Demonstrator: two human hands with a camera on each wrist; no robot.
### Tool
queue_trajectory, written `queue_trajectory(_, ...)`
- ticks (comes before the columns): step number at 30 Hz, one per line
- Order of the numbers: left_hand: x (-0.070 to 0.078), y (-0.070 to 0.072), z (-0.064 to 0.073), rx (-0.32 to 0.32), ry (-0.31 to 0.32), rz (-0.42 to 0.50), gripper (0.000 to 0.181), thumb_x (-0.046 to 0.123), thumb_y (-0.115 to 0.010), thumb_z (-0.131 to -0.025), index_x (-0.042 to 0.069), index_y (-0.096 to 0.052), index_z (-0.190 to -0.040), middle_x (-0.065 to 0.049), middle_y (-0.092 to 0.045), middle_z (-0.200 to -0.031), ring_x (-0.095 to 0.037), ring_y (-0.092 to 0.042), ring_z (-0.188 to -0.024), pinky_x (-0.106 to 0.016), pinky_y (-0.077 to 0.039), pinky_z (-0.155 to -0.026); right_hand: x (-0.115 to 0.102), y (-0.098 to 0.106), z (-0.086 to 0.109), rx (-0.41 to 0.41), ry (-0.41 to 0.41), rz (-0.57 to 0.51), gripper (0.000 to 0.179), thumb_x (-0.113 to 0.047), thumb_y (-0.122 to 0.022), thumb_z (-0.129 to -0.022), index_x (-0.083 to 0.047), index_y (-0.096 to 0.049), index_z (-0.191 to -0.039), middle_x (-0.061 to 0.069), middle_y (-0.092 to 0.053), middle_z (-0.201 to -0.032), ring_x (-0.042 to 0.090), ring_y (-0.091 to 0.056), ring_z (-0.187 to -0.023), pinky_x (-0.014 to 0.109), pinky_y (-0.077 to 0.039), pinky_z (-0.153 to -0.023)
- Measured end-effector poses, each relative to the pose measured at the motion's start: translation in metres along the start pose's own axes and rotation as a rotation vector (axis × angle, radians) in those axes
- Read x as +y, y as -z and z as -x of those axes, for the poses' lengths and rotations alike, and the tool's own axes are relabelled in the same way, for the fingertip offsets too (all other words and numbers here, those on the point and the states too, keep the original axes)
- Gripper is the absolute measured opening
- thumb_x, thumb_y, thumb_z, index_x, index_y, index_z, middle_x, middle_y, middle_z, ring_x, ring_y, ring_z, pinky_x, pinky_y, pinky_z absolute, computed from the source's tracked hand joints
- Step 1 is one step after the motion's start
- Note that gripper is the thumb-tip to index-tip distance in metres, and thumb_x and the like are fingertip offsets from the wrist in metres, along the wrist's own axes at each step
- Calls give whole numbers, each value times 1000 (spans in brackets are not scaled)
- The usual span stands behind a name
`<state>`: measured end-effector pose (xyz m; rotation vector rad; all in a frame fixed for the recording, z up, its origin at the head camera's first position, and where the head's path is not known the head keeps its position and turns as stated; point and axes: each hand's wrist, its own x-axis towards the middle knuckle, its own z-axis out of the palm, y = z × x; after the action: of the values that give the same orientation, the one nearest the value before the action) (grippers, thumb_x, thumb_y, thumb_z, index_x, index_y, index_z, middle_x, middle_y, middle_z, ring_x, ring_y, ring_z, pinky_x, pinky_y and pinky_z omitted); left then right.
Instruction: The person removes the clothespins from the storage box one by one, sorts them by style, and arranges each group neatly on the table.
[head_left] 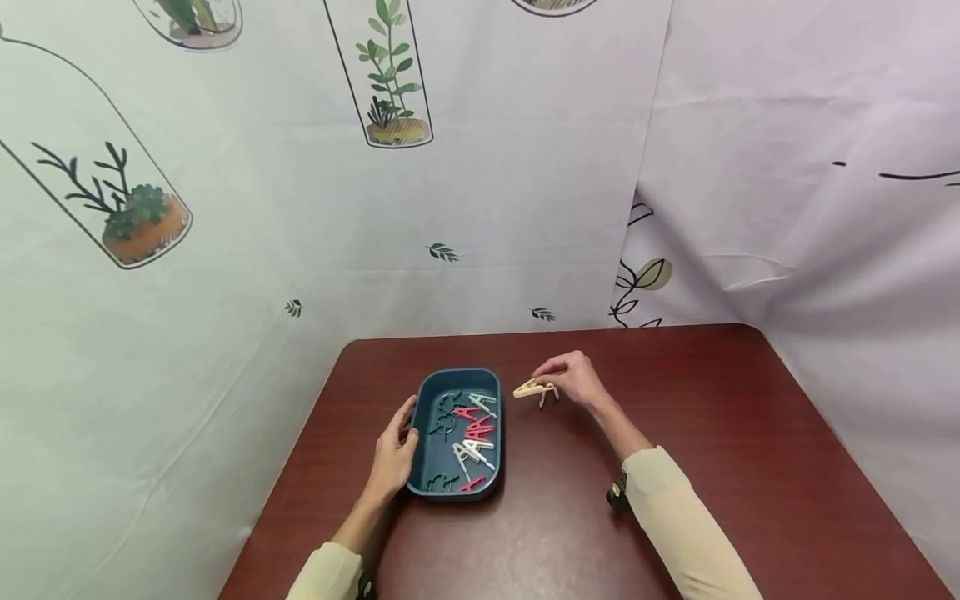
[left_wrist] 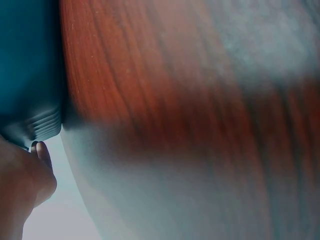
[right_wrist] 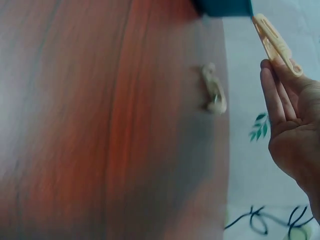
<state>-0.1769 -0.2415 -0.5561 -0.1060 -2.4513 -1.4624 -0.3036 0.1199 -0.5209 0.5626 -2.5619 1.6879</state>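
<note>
One bin (head_left: 459, 381) holds at least three white clips (head_left: 474, 450), plus overlapping pink clips (head_left: 478, 429) and green clips (head_left: 446, 423), hard to count. Left hand (head_left: 393, 454) grips its left side; right of it, right hand (head_left: 576, 379) pinches one cream clip (head_left: 527, 388), above one loose clip (right_wrist: 215, 90).

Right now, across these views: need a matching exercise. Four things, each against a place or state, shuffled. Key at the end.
Things
1. left grip
2. right grip
3. red clips
4. blue tray

Place or state
A. resting directly on the red-brown table
B. inside the tray
C. at the tray's left edge
D. pinching a cream clip

Pairs: 1-C, 2-D, 3-B, 4-A
</note>
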Motion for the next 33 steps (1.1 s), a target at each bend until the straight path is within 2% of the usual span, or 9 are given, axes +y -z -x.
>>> queue_trajectory(1,6,0,1,0,0,6,62,-9,-54,-103,11,-46,-162,-22,-55,-154,-40,-58,-134,-59,-46,-106,4,3,2,25,-2,1,5,-1,-85,-87,-2,-85,-92,11,-80,-92,18,-74,-76,45,-62,-69)
queue_trajectory(6,9,-1,2,11,5,0,61,-11,-53,-102,6,-46,-161,-27,-55,-152,-46,-60,-130,-61,-46,-103,22,16,10,189,-48,15,8,-2,-88,-85,-2,-85,-92,13,-80,-92,19,-76,-82,22,-55,-66)
queue_trajectory(9,-3,-1,0,10,1,-8,62,-8,-55,-103,12,-47,-161,-22,-57,-152,-41,-62,-129,-58,-48,-103,30,20,15,297,-97,63,7,-7,-89,-86,-5,-86,-92,11,-81,-91,13,-76,-80,16,-50,-66)
queue_trajectory(14,-3,2,1,-11,12,-2,64,-6,-55,-104,18,-46,-162,-17,-56,-154,-36,-62,-130,-57,-47,-104,40,22,21,450,-141,147,5,-11,-89,-86,-8,-86,-90,9,-81,-90,18,-76,-81,29,-51,-79)
queue_trajectory(18,-3,2,0,-14,11,-8,64,-6,-55,-104,17,-46,-162,-17,-56,-154,-35,-61,-131,-56,-47,-105,45,21,24,545,-177,164,6,-8,-87,-87,-6,-86,-92,13,-81,-91,31,-76,-89,44,-52,-91)
queue_trajectory(22,-3,1,1,-12,15,-8,63,-6,-55,-104,15,-46,-162,-18,-56,-154,-36,-60,-132,-57,-47,-105,49,16,27,630,-201,166,4,-6,-85,-88,-2,-84,-90,17,-80,-91,37,-75,-93,50,-50,-97)
queue_trajectory(26,4,0,3,0,13,2,62,-8,-53,-104,11,-45,-162,-23,-54,-154,-42,-58,-133,-62,-45,-105,51,9,32,682,-219,182,4,-3,-82,-91,-3,-83,-87,17,-79,-89,36,-77,-86,50,-54,-90)
queue_trajectory(29,18,1,5,0,11,9,61,-10,-52,-103,5,-44,-161,-27,-53,-154,-46,-57,-133,-63,-44,-105,51,3,36,701,-232,200,5,-1,-80,-91,-3,-83,-87,17,-79,-88,34,-77,-79,50,-57,-80)
queue_trajectory(33,36,6,8,-18,14,13,60,-11,-52,-102,1,-44,-160,-29,-53,-153,-47,-56,-134,-62,-45,-105,49,-3,39,706,-222,219,4,-1,-81,-90,-1,-82,-86,18,-79,-88,37,-75,-82,52,-55,-83)
